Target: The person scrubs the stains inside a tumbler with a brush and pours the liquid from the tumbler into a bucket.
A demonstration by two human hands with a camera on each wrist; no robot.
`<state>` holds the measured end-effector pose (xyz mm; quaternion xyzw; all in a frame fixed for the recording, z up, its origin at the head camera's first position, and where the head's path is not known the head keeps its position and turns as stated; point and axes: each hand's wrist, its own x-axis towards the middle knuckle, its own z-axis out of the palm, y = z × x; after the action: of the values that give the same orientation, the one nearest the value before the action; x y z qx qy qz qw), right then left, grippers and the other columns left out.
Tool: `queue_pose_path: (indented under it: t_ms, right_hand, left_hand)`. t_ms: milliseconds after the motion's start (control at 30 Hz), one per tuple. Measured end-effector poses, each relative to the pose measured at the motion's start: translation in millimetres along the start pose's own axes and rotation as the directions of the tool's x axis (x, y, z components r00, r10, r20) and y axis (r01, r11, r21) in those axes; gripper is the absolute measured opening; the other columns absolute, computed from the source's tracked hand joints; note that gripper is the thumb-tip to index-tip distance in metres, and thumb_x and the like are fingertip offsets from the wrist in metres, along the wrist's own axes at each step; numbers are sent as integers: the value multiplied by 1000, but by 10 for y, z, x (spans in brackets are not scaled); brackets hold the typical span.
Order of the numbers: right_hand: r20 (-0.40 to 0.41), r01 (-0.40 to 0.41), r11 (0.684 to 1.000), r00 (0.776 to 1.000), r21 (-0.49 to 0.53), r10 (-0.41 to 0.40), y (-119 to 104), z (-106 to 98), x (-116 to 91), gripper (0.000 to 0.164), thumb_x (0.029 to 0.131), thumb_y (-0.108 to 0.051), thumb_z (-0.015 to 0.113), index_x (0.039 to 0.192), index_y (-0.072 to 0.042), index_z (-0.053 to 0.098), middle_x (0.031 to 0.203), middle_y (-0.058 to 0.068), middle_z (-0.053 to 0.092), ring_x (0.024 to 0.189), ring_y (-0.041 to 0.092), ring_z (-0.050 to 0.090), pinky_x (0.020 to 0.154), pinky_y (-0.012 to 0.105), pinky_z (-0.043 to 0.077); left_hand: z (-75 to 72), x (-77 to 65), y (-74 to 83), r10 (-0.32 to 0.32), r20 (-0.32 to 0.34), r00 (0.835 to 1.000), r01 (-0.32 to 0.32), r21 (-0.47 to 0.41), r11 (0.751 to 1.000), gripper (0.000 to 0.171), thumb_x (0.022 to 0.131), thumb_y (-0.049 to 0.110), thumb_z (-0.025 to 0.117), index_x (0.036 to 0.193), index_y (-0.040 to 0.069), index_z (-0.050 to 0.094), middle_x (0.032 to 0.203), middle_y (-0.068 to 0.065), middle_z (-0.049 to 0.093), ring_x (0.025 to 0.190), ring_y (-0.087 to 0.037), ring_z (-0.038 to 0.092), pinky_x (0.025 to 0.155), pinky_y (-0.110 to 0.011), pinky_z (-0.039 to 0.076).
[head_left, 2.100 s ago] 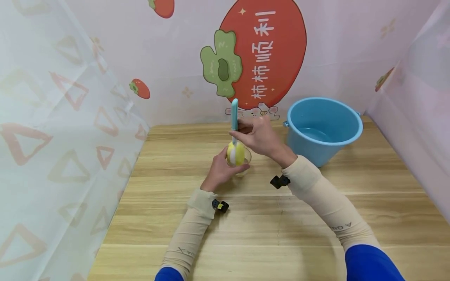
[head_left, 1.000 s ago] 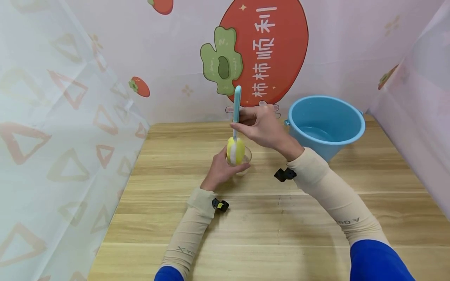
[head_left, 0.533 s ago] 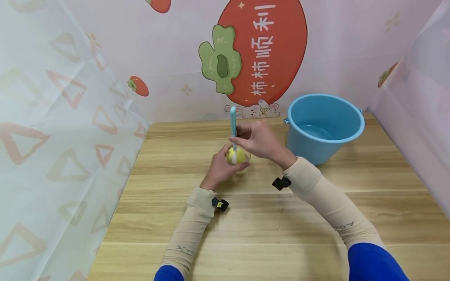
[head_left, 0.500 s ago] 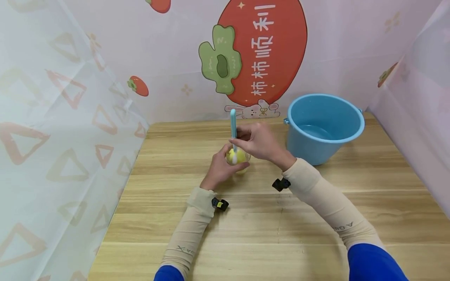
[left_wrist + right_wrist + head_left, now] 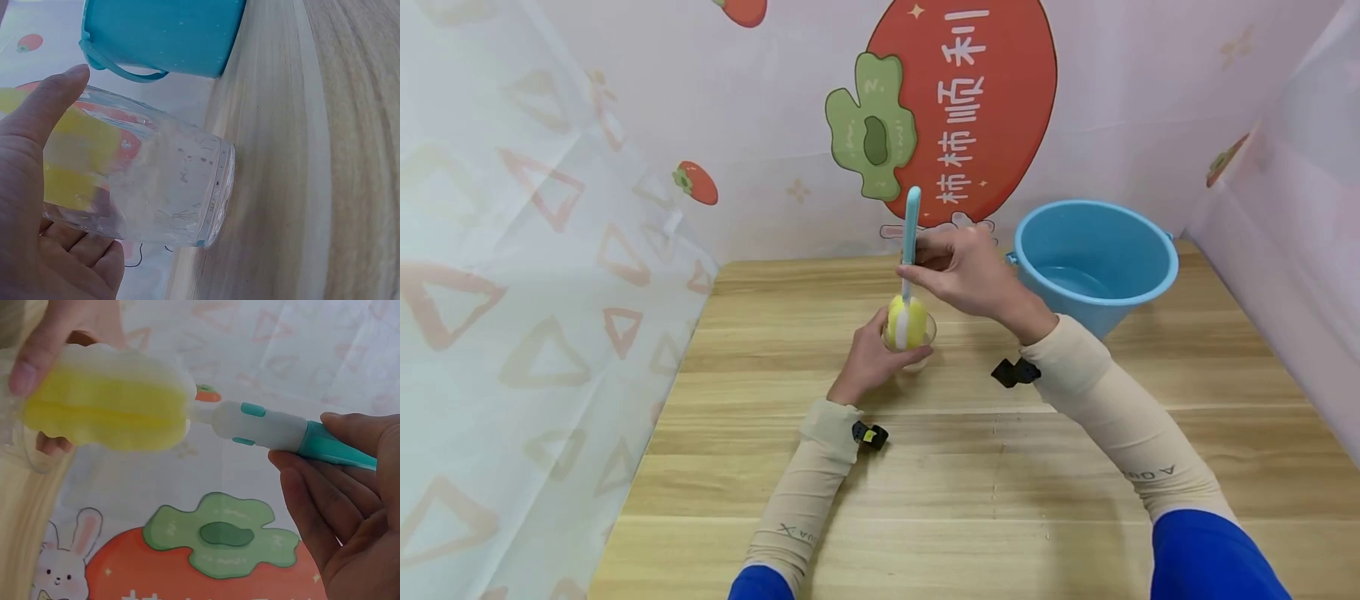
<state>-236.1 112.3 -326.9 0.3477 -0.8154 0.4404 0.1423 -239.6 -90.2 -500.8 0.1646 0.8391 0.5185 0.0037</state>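
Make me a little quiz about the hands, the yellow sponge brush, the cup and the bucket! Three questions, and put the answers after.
1. True or false: the sponge head is completely inside the clear cup that the left hand holds.
2. Who grips the blue handle? A. nobody; B. the right hand; C. both hands.
3. Fill the gap: in the head view, the bucket is on the ____ side.

Key: 1. False; 2. B; 3. right.

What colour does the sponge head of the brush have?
The sponge head is yellow and white, in lengthwise bands; the right wrist view shows it best.
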Motion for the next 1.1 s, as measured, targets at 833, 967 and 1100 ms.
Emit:
queue_pose_path:
  t_ms: [833, 967, 1100]
  right_hand:
    - [48, -9, 1000, 999, -14, 10, 94, -17, -117, 23, 91, -14, 85, 111, -4, 81, 100, 9, 83, 91, 20, 81, 80, 35, 65]
    - [38, 40, 999, 999, -28, -39, 12, -138, -11, 24, 88, -11, 87, 109, -2, 81, 97, 10, 83, 89, 21, 82, 79, 36, 65]
    - [53, 42, 998, 998, -39, -40, -18, -172, 24, 23, 87, -11, 88, 108, -2, 81, 97, 10, 83, 88, 22, 82, 79, 39, 66]
  left_hand:
    - [-4, 15, 4, -13, 12, 1000, 13, -11, 1000, 87, 78, 54, 92, 151, 29, 52, 134, 2, 68, 118, -22, 66, 100, -50, 56]
    - [-1, 10, 7, -2, 7, 1000, 2, -7, 1000, 92, 77, 53, 93, 154, 25, 50, 137, 2, 68, 125, -18, 64, 111, -52, 50]
    - [-9, 4, 13, 4, 8, 1000, -4, -8, 1000, 93, 77, 52, 93, 155, 24, 50, 142, 1, 66, 132, -19, 61, 117, -55, 44]
